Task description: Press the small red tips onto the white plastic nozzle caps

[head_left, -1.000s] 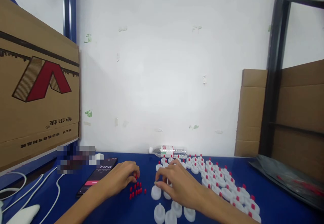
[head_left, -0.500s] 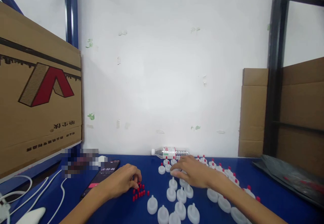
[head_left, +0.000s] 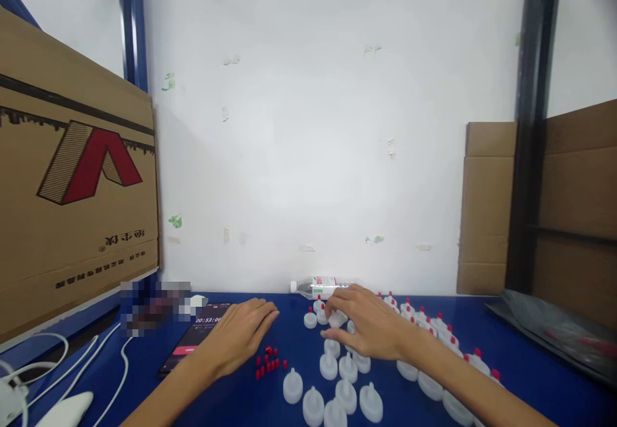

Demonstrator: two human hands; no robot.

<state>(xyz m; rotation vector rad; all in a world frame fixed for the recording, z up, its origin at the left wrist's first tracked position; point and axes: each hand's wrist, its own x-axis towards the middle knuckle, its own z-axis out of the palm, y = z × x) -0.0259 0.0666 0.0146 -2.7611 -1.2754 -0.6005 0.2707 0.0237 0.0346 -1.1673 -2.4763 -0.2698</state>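
My left hand (head_left: pixel 248 329) hovers just above and left of a cluster of small red caps (head_left: pixel 271 364). Its thumb and fingers are pressed together, and whatever lies between the tips is hidden. My right hand (head_left: pixel 364 325) curves around a white nozzle lid (head_left: pixel 338 318) at the back of the table, thumb on the near side and fingers on the far side. Uncapped white nozzle lids (head_left: pixel 345 396) stand in front of it. Beside its fingertips stand a few white lids with red tips (head_left: pixel 310 318).
A clear plastic bottle (head_left: pixel 321 287) lies against the wall. To the left are a phone (head_left: pixel 180 350), white cables (head_left: pixel 126 369) and a large cardboard box (head_left: pixel 91 234). Rows of red-tipped lids (head_left: pixel 478 361) run right under my forearm, near a grey plastic bag (head_left: pixel 554 334).
My left hand has lifted from the red caps, up and slightly right, with its fingers straighter. My right hand stays by the back lids, its thumb slightly lower. The view has shifted a little.
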